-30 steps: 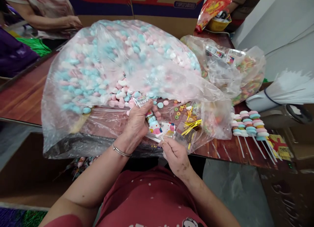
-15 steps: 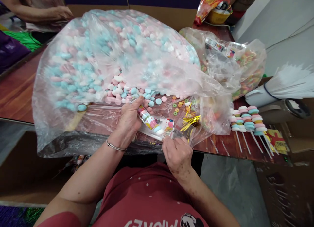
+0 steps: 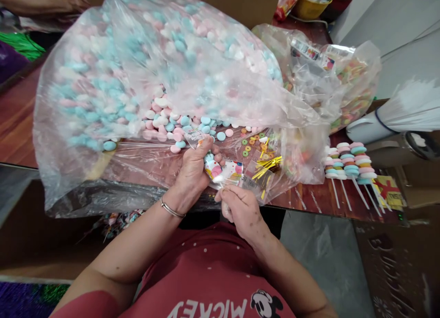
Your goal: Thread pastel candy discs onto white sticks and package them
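My left hand [image 3: 195, 167] is closed around a candy skewer in a printed clear wrapper [image 3: 213, 167], with marshmallow-like discs showing through the film. The wrapper's upper end pokes out above my thumb. My right hand [image 3: 240, 205] pinches the wrapper's lower end, where the stick is; the fingers cover most of it. Just right of the hands lie another printed wrapper [image 3: 235, 168] and a bundle of gold twist ties [image 3: 267, 166]. Beyond them are loose candy rings [image 3: 252, 141]. Loose pastel candies [image 3: 168, 121] spill from a large clear bag [image 3: 103, 66] behind my left hand.
Several candy skewers [image 3: 352, 162] lie in a row at the table's right. Behind them stand a pitcher of white sticks [image 3: 371, 128] and a grey mug [image 3: 395, 148]. A bag of candy rings [image 3: 354, 79] sits at the back right. Another person's hand [image 3: 74, 1] is at upper left.
My left hand has shifted its grip down and right along the wrapped skewer. My right hand has moved slightly left and now pinches at its lower end. The view has tilted a little downward.
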Available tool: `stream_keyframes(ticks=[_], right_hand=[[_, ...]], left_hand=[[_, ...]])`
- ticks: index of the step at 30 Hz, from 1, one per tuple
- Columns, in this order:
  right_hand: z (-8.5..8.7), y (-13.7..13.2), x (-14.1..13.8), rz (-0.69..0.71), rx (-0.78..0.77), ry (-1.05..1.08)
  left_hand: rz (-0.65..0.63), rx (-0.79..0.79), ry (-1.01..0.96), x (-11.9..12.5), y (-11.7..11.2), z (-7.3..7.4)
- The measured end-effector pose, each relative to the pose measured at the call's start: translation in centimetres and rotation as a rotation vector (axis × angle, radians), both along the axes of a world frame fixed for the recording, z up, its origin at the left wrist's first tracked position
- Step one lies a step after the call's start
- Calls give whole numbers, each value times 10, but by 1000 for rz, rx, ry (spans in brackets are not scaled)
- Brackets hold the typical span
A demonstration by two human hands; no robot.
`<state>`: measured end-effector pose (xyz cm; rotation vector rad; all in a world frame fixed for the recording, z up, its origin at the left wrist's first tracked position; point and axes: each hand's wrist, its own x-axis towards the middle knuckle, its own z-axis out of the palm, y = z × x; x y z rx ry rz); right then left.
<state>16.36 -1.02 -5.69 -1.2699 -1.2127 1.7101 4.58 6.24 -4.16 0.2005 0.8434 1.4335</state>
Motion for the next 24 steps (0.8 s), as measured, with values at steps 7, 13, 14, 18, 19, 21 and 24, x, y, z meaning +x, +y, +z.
stream_keyframes(ticks=[7, 13, 14, 18, 19, 21, 24], right_hand=[[11, -1, -5, -38, -281, 401], [3, 5, -15, -131, -203, 363], [2, 7, -16, -148, -167, 314], [-2, 4, -7, -71, 34, 60], [-2, 2, -3, -36, 92, -8], [-5, -4, 4, 7, 189, -128], [-11, -9, 10, -11, 253, -233]], left_hand=[[-13, 25, -83, -8, 3, 7], [-140, 102, -35, 9, -16, 7], [-161, 110, -18, 11, -20, 7], [-112, 97, 66, 12, -24, 6], [-82, 104, 74, 10, -22, 6], [-40, 127, 66, 8, -18, 4], [-49, 138, 50, 10, -16, 0]])
